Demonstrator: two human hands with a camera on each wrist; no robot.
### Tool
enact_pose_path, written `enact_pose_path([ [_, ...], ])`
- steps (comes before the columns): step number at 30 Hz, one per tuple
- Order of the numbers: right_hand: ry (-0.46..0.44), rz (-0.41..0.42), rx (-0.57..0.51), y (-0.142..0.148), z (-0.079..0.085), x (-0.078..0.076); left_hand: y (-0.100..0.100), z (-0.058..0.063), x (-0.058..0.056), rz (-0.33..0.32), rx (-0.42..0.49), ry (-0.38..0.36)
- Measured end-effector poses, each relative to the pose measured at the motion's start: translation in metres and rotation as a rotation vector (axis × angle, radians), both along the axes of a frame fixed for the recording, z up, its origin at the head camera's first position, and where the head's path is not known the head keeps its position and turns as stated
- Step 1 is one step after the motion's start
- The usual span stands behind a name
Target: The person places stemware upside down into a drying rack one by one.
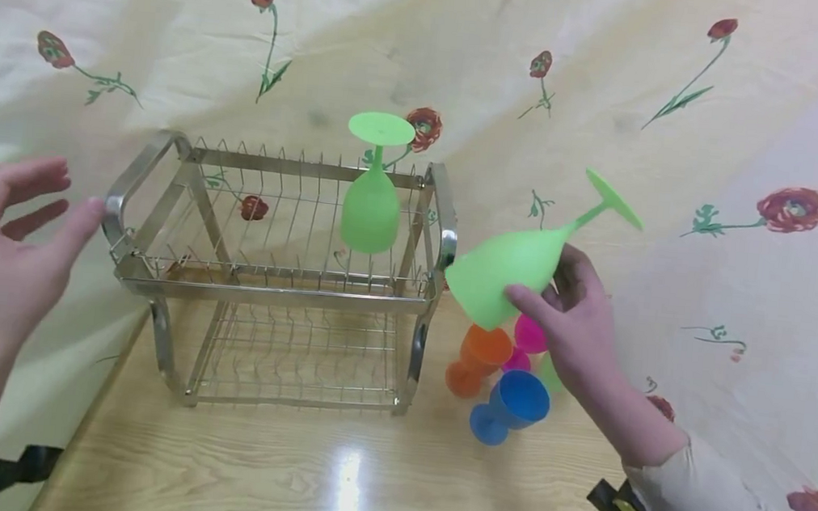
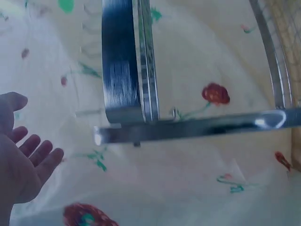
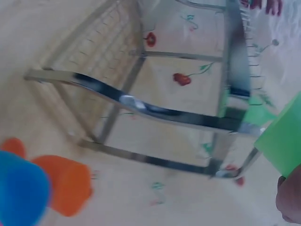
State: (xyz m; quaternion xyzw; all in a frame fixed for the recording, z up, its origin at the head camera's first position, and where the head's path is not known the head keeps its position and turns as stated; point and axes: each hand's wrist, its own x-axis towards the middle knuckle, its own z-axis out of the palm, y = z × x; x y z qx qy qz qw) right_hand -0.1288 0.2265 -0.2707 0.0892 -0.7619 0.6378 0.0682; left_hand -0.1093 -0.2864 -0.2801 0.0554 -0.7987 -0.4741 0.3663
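My right hand [image 1: 578, 323] grips a light green plastic goblet [image 1: 513, 269] by its bowl, tilted with the foot up to the right and the rim down to the left. The goblet's rim is close to the right end of the metal dish rack [image 1: 274, 296]. A second green goblet [image 1: 371, 212] stands upside down on the rack's upper tier, toward the right. At the rack's left end, my left hand [image 1: 11, 253] is raised with fingers loosely bent and holds nothing. In the left wrist view the left hand [image 2: 26, 155] is beside the rack's frame [image 2: 197, 128].
On the wooden table [image 1: 259, 470], right of the rack, lie a blue goblet [image 1: 520, 399], an orange goblet [image 1: 484, 350] and a pink goblet [image 1: 531, 335]. A green piece [image 1: 550, 375] shows partly behind them. Flowered cloth [image 1: 484, 67] hangs behind and at the sides.
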Motion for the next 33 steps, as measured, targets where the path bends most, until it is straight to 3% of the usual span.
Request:
enact_pose_path([
  [4, 0.039, 0.081, 0.024, -0.022, 0.024, -0.010, -0.027, -0.003, -0.015, 0.052, -0.020, -0.202],
  [8, 0.117, 0.141, 0.090, -0.053, 0.041, -0.028, -0.042, -0.008, -0.025, 0.028, -0.044, -0.327],
  [13, 0.203, 0.239, 0.172, -0.095, 0.058, -0.052, -0.047, -0.014, -0.032, 0.015, -0.073, -0.449],
  [20, 0.229, 0.351, 0.284, -0.153, 0.065, -0.072, -0.045, -0.019, -0.034, -0.037, -0.040, -0.441],
  [28, 0.224, 0.421, 0.509, -0.207, 0.047, -0.090, -0.037, -0.021, -0.033, -0.037, -0.049, -0.404],
  [33, 0.272, 0.399, 0.630, -0.221, 0.040, -0.104, -0.032, -0.019, -0.032, -0.020, -0.064, -0.412],
])
